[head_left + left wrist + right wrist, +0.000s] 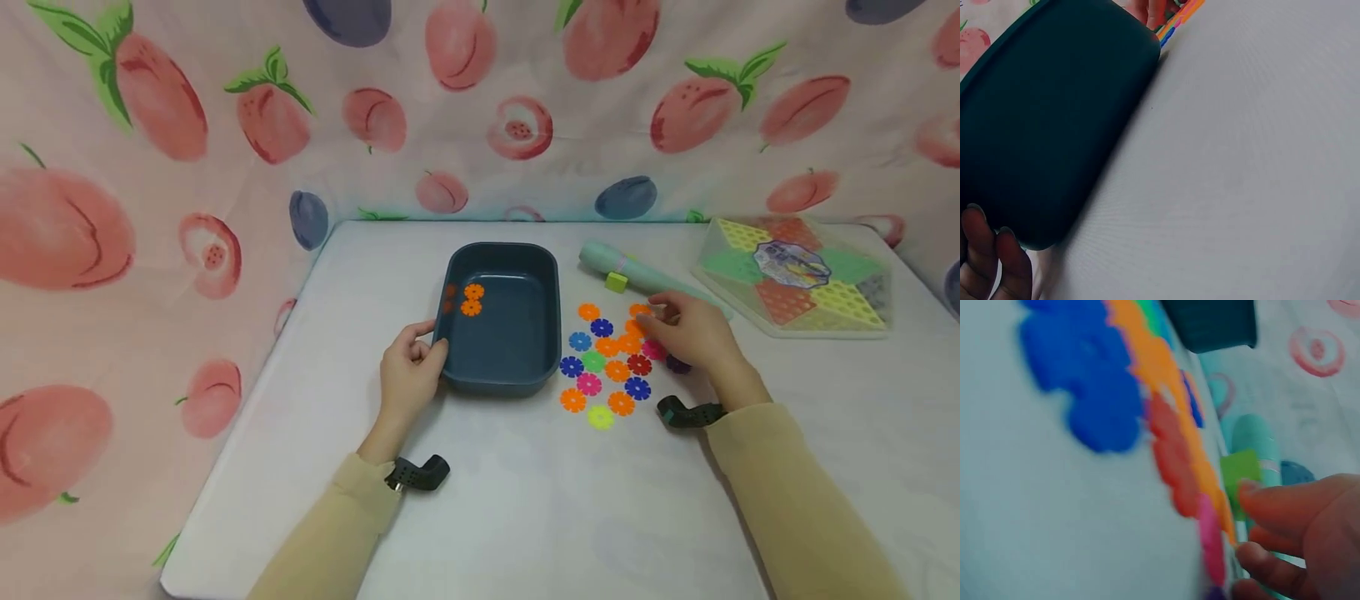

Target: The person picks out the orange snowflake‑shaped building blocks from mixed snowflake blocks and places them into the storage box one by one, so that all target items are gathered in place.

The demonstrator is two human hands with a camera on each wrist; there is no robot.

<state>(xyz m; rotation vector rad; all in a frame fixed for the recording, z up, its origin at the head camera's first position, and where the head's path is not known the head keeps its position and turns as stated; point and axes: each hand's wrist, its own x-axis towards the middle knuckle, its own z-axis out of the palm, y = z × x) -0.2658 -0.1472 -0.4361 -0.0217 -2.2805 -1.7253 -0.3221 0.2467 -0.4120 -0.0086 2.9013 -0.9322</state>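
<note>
1. Flower-shaped discs (pixel 617 371) lie flat on the white table (pixel 495 508), right of the dark blue bin (pixel 506 342); round, they have no long axis.
2. The right hand (pixel 693 333) is nearer, at their far right side, thumb and fingers parted; an orange disc (pixel 636 310) lies just left, contact unclear.
3. The left hand (pixel 411 371) pinches the bin's left wall, towards the near corner.

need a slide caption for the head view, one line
Left hand gripping a dark blue tub with two orange snowflake discs inside, right hand at multicoloured snowflake discs beside it.
</note>
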